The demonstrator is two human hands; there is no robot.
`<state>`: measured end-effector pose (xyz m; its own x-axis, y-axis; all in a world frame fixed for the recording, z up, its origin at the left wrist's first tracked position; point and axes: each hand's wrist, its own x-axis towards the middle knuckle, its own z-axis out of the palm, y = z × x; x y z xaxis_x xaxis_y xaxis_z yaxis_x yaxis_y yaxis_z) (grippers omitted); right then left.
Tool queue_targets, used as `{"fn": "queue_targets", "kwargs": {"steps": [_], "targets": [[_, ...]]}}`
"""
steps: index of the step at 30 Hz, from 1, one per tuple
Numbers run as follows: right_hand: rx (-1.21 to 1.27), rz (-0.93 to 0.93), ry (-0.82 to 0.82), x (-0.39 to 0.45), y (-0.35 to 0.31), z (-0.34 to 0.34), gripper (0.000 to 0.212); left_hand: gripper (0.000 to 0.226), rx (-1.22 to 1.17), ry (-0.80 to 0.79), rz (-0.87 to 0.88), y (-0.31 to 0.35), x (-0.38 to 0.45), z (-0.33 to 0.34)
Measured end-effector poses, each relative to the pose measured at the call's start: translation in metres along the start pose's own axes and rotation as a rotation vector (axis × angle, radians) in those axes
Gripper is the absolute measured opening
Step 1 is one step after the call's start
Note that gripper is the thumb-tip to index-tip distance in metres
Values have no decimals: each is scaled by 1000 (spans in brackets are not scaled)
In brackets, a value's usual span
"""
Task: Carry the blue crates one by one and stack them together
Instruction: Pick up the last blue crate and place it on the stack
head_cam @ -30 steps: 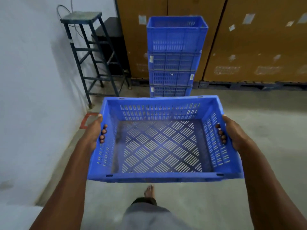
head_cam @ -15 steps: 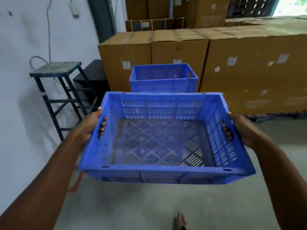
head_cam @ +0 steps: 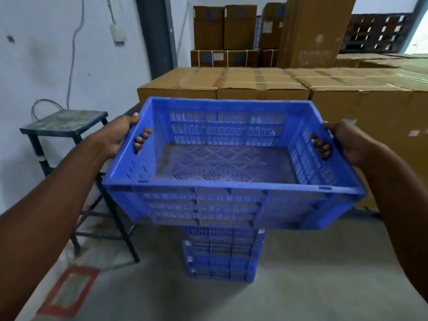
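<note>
Blue crate (head_cam: 231,158) now higher, over the crate stack (head_cam: 222,253) — left hand (head_cam: 115,137), right hand (head_cam: 347,142) gripping its end handles.

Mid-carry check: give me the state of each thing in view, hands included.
carried crate: empty, upright, held up in front of the stack, hiding its top
stack of crates: standing on the floor, nested, upright
left hand: grips the crate's left handle slot
right hand: grips the right handle slot
stool: upright by the wall
cardboard boxes: closed, taped
</note>
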<state>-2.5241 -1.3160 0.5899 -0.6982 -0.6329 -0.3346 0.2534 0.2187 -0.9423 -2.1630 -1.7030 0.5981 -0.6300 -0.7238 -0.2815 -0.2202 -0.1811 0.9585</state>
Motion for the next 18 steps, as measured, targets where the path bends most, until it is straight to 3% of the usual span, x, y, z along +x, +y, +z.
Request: {"fn": "queue_targets", "kwargs": {"steps": [9,18], "targets": [[20,56,8,146,-59,13,42,52,-63,-13,-88,56,148,19],[55,87,11,238,-87,7,36,52,-29,-26,-107,88,264,43]]}}
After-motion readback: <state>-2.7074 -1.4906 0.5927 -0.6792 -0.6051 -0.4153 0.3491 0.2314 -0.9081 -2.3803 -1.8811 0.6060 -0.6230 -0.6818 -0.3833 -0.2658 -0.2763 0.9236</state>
